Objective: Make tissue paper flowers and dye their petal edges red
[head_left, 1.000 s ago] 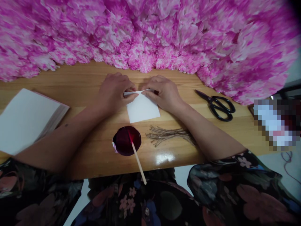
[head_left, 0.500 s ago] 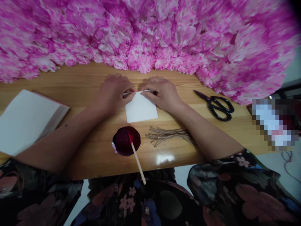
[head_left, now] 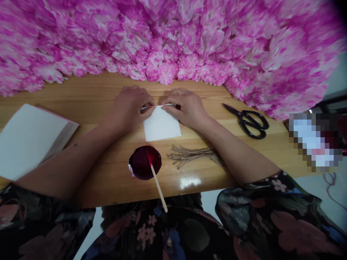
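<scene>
A white sheet of paper (head_left: 162, 126) lies on the wooden table (head_left: 94, 187) in front of me. My left hand (head_left: 134, 106) pinches its far left edge, the thumb and fingers closed on it. On the far right edge my right hand (head_left: 187, 106) holds the same sheet, also in a pinch. The far edge looks folded or curled up between my fingers, which hide part of it. Nearer to me sits a round dish of dark red liquid (head_left: 139, 162), with a light wooden stick (head_left: 159, 187) resting in it and jutting over the table's front edge.
Thin brown twine strands (head_left: 189, 155) lie beside my right forearm. Black-handled scissors (head_left: 246, 121) are to the right, and a stack of white paper (head_left: 32, 141) is at the left. Pink artificial flowers (head_left: 162, 47) line the back. A blurred-out object (head_left: 314, 141) is at far right.
Almost nothing differs. Both hands keep their pinch on the paper's far edge, and the whole view has shifted very slightly.
</scene>
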Available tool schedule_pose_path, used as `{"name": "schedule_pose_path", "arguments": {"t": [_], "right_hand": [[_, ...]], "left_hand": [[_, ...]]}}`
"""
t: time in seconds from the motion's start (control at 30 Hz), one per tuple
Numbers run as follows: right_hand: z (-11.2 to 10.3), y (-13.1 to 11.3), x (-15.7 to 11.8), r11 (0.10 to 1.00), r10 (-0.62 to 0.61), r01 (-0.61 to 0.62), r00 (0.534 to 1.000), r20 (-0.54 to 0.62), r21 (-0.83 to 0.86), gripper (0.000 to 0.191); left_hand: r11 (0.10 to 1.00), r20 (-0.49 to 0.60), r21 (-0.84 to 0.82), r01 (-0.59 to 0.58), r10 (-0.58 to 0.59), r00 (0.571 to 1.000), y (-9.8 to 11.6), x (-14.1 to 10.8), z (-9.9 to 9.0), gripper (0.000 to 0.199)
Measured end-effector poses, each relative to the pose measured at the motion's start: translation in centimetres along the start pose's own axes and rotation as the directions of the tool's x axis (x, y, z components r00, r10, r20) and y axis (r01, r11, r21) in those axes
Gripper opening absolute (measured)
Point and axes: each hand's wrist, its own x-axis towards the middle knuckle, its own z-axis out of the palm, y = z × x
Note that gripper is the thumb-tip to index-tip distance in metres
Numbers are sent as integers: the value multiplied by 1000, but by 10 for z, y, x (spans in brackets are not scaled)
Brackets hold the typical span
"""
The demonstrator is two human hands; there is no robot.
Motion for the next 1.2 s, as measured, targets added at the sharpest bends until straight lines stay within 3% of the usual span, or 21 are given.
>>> {"name": "schedule_pose_path", "arguments": {"t": [0.63, 1.2], "right_hand": [[-1, 2, 0, 1000, 5, -4, 1000, -14, 20, 20], [-2, 0, 0, 1000, 14, -13, 1000, -20, 26, 20]], "left_hand": [[998, 15, 3, 60, -60, 998, -1, 1, -1, 7], [992, -13, -101, 70, -72, 997, 3, -1, -4, 11]]}}
